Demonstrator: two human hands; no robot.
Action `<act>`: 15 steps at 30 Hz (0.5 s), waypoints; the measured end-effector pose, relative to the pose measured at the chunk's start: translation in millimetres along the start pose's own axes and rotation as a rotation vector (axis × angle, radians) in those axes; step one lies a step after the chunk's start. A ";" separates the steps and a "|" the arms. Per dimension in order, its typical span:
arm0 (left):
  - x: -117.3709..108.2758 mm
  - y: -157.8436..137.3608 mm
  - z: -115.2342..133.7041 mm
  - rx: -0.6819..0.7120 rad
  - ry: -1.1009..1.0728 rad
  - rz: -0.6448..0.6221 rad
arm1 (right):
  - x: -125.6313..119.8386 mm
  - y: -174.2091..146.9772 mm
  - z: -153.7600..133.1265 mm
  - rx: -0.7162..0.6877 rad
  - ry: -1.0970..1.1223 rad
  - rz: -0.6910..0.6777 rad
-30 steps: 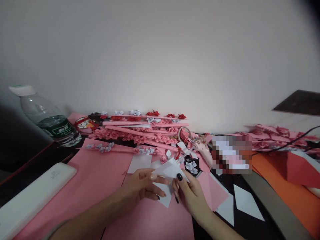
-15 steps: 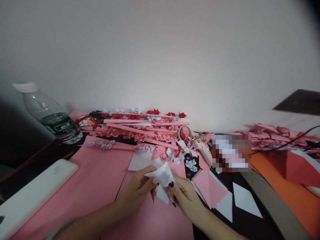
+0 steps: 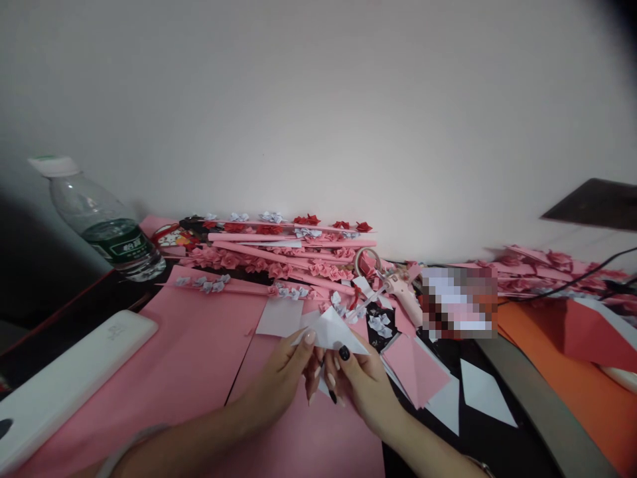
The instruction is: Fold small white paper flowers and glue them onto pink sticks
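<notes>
A small sheet of white paper (image 3: 331, 330), folded into a triangle with its point away from me, is held between both hands. My left hand (image 3: 288, 365) pinches its left corner, thumb on top. On the right side my right hand (image 3: 365, 378) grips it, the black-nailed thumb pressing near the lower edge. The other fingers curl beneath the paper and are partly hidden. Under the hands lies a large pink sheet (image 3: 308, 438). Beyond the folded paper are small white paper flowers (image 3: 381, 325) and a flat white sheet (image 3: 279, 317).
A water bottle (image 3: 107, 226) and a long white case-like object (image 3: 74, 385) stand left. Pink paper stems with flowers (image 3: 288, 255) line the wall. To the right are a pink glue gun (image 3: 405, 299), a tape roll (image 3: 367, 262), pink paper squares (image 3: 418, 372) and orange sheets (image 3: 557, 358).
The white paper has gone from a bunched, partly folded shape to a flatter triangle. Both hands have moved slightly apart along its lower edge, and the view has shifted a little.
</notes>
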State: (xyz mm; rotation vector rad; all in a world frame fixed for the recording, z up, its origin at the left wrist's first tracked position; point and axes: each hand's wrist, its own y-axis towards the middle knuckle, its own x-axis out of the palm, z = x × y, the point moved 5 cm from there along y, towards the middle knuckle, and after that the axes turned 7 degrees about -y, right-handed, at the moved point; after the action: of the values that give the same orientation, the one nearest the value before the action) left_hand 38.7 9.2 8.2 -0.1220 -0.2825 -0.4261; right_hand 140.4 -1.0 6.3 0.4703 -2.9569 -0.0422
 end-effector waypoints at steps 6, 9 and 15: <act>-1.3 -1.3 -2.6 0.070 0.138 0.028 | -5.4 -0.2 -1.4 -0.059 -0.216 0.110; -1.5 -0.7 -1.8 0.074 0.227 0.029 | -12.8 3.0 -7.5 -0.130 -0.322 0.135; -4.9 6.3 6.2 0.073 0.396 -0.026 | -13.4 16.9 -23.8 -0.240 -0.624 -0.106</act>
State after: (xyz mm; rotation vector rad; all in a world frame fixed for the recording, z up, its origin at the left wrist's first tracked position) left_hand 35.5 17.9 12.3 0.0384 0.0898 -0.4553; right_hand 151.4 19.1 28.8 0.6796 -3.4450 -0.6619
